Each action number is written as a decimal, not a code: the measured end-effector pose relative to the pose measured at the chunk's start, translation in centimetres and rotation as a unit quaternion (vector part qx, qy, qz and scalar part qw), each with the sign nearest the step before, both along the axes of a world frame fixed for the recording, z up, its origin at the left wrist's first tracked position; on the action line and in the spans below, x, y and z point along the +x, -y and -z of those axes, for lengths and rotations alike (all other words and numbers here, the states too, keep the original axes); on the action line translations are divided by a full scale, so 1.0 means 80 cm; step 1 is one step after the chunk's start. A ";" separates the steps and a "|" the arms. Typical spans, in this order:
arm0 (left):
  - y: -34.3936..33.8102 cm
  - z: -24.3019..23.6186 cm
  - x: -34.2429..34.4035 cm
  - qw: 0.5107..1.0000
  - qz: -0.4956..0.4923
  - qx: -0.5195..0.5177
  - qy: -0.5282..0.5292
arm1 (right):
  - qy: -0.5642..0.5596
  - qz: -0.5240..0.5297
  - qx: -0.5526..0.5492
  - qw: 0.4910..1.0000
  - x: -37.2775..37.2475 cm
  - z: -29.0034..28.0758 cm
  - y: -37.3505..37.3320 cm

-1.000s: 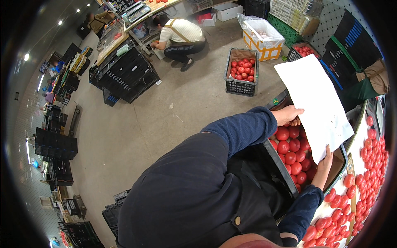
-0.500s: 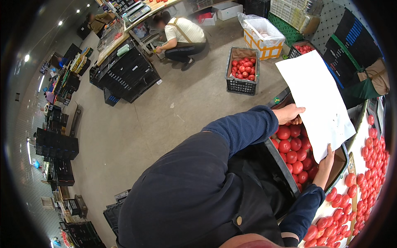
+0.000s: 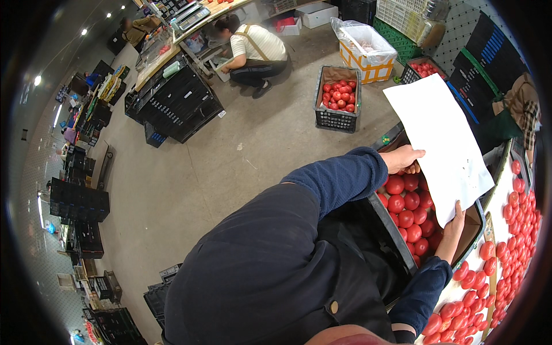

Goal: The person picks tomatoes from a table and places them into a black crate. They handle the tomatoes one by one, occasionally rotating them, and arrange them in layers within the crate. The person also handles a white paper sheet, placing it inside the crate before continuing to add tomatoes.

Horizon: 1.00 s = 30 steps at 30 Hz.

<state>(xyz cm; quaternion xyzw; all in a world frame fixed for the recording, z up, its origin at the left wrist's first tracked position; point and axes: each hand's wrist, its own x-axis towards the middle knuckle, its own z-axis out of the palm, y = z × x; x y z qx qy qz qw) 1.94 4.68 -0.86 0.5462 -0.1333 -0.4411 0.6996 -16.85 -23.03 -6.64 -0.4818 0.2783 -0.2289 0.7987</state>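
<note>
Floor (image 3: pixel 230 167) of bare grey concrete fills the middle of the view, with stacks of black crates (image 3: pixel 172 103) at its far left and more dark crates (image 3: pixel 77 198) along the left wall. At the far side a person (image 3: pixel 253 49) in a pale top crouches beside a long surface (image 3: pixel 190 23). Right of that person a black crate of tomatoes (image 3: pixel 338 98) stands alone on the floor, and beyond it sits an orange-and-white box lined with a clear bag (image 3: pixel 367 49).

Near the wearer, a dark box (image 3: pixel 397 241) packed with red tomatoes (image 3: pixel 405 201) sits just in front of the body. To its right a white surface (image 3: pixel 506 224) carries rows of loose tomatoes (image 3: pixel 517 207).

Over the box hangs a large white sheet of paper (image 3: pixel 443 138), tilted, its far corner well above the box and its near edge low by the right rim. The left hand (image 3: pixel 402 158), coming out of a dark blue sleeve (image 3: pixel 339 178), pinches the sheet's left edge, its grip closed on the paper just above the tomatoes. The right hand (image 3: pixel 454 224) holds the sheet's near corner, fingers closed on it, at the right side of the box.
</note>
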 end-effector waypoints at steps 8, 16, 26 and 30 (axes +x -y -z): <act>0.000 0.003 0.001 1.000 -0.004 -0.002 -0.003 | -0.002 -0.001 0.009 1.000 0.002 -0.005 -0.004; 0.001 0.001 0.001 1.000 0.000 0.001 0.000 | 0.003 0.000 0.003 1.000 0.002 -0.006 -0.004; -0.002 -0.005 -0.005 1.000 -0.004 -0.013 0.000 | 0.010 0.002 -0.004 1.000 -0.002 0.001 -0.003; 0.007 0.015 -0.005 0.994 -0.009 -0.109 0.005 | 0.038 -0.010 0.005 0.999 -0.008 0.023 0.013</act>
